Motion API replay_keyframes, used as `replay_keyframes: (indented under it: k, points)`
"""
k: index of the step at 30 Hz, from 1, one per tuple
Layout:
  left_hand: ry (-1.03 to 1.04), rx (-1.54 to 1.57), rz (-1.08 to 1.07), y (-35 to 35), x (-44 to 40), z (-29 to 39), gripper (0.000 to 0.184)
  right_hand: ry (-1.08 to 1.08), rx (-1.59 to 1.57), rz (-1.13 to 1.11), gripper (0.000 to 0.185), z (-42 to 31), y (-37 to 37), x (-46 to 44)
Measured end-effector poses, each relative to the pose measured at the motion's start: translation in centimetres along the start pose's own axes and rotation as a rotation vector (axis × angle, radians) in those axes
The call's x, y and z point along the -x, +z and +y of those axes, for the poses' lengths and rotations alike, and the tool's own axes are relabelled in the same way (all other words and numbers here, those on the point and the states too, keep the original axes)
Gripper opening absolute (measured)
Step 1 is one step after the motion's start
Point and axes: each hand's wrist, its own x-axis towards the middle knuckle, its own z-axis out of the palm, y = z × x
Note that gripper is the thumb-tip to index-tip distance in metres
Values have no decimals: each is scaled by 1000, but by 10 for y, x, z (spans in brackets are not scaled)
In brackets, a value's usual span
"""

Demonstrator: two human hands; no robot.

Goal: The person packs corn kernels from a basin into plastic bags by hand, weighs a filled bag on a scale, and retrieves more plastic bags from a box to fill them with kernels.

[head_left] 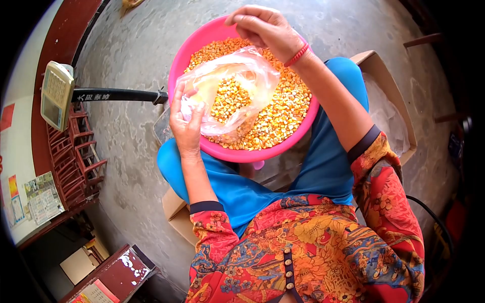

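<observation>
A pink basin (252, 156) full of yellow-orange corn kernels (290, 113) stands in front of my knees. Over the kernels sits a clear plastic bag (266, 78), its mouth spread wide, with more corn inside. My left hand (187, 123) grips the bag's rim at the left, thumb and fingers closed on the film. Above the far side of the basin, apart from the bag, my right hand (268, 31) is raised with its fingers curled together. Whatever it may hold is hidden. A red bracelet (296, 54) circles that wrist.
Left of the basin, a scale display (57, 96) sits on a black pole (118, 95). A cardboard box (404, 108) with plastic bags inside stands at the right. Red wooden chairs (76, 151) line the left wall, near a dark red table (124, 270).
</observation>
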Motion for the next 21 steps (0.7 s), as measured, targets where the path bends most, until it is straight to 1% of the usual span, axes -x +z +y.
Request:
replay_keyframes:
  k: [1, 2, 3, 5, 7, 8, 9, 11, 12, 14, 15, 17, 18, 19, 21]
  points:
    - [-4, -2, 4, 0, 0, -1, 61, 28, 53, 66, 18, 5, -10, -3]
    - [-3, -1, 2, 0, -1, -1, 61, -29, 290, 109, 17, 7, -13, -5]
    - [10, -3, 2, 1, -1, -2, 60, -29, 291, 111, 17, 17, -20, -8]
    - [27, -4, -2, 1, -2, -3, 60, 68, 1081, 38, 24, 52, -36, -6]
    - [30, 23, 16, 1, -2, -3, 59, 190, 1365, -78, 37, 74, -33, 3]
    - [33, 23, 16, 0, -2, -3, 59, 280, 1355, -140, 44, 83, -35, 4]
    - [15, 38, 17, -2, -1, -4, 59, 308, 1375, -146, 42, 91, -34, 8]
    - [-1, 52, 27, -5, 1, -3, 59, 368, 1338, -233, 37, 103, -32, 10]
    - [7, 75, 28, -4, 1, -1, 59, 365, 1339, -238, 37, 106, -32, 13]
    - [17, 101, 30, -4, 2, -1, 58, 423, 1139, -289, 37, 106, -31, 21]
    - [33, 87, 36, -5, 1, -3, 58, 421, 1142, -290, 37, 103, -29, 23]
    - [50, 73, 42, -7, 1, -4, 57, 449, 1196, -439, 38, 97, -24, 27]
    - [52, 65, 39, -7, 1, -4, 57, 385, 1200, -420, 36, 98, -23, 31]
    - [53, 57, 34, -7, 1, -4, 57, 386, 1200, -419, 36, 101, -22, 32]
    - [36, 78, 30, -6, 1, -4, 56, 474, 1109, -377, 36, 110, -22, 36]
